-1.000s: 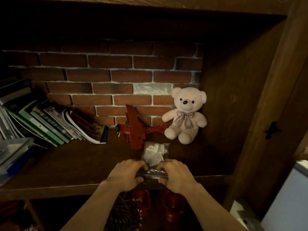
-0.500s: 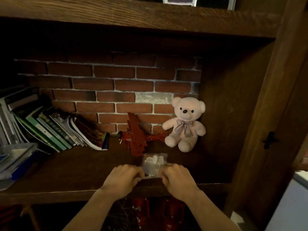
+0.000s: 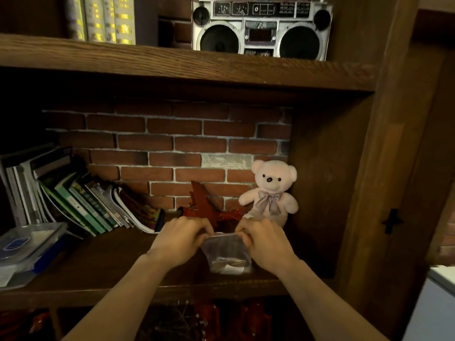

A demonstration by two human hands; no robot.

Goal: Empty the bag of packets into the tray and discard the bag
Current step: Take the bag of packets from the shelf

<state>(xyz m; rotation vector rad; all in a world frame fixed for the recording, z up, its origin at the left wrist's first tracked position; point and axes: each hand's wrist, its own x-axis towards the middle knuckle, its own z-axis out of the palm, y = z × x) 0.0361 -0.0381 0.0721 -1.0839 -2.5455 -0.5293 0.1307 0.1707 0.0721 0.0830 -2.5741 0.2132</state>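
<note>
A small clear plastic bag [image 3: 227, 252] hangs upright above the wooden shelf [image 3: 98, 271], with white packets [image 3: 230, 265] settled at its bottom. My left hand [image 3: 181, 238] pinches the bag's top edge on the left. My right hand [image 3: 264, 242] pinches the top edge on the right. A clear plastic tray with blue trim [image 3: 27, 249] sits at the shelf's left end.
A red toy plane [image 3: 209, 207] and a pale pink teddy bear [image 3: 270, 193] stand just behind my hands. Leaning books [image 3: 81, 198] fill the left of the shelf. A boombox [image 3: 261, 27] sits on the shelf above. A white surface [image 3: 440, 279] shows at the right.
Both hands have lifted the bag off the shelf; it now hangs by its top edge with the packets at the bottom. My view has tilted upward, revealing the upper shelf.
</note>
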